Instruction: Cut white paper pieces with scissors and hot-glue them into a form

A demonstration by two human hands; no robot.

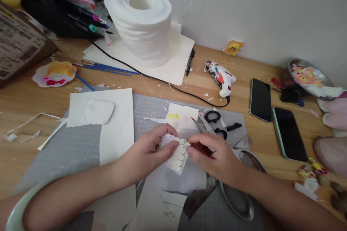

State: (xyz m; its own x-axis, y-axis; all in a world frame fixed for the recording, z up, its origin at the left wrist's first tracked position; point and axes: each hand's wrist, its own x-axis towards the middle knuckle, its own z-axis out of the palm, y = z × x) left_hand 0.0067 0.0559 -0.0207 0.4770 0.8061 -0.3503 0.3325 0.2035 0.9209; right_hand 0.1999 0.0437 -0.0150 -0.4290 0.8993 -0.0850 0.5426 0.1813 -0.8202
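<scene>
A small white piece with a scalloped, dark-outlined edge [179, 158] is held up over the grey cutting mat [149, 104]. My left hand [155, 151] grips its left side, the thumb lying on its face and the fingers behind. At its upper right corner, the thumb and fingers of my right hand [210, 151] pinch the edge. Just behind the hands lie small black-handled scissors [213, 116] and a paper with yellow marks [180, 112]. Large grey-handled scissors [251, 209] are partly under my right forearm.
A big white roll [143, 39] stands at the back. Right of it lies a glue gun [223, 79] with a black cord. Two phones [260, 99] and a metal bowl [290, 75] are at the right. White paper [121, 133], brushes [108, 68] and a box [21, 43] are leftward.
</scene>
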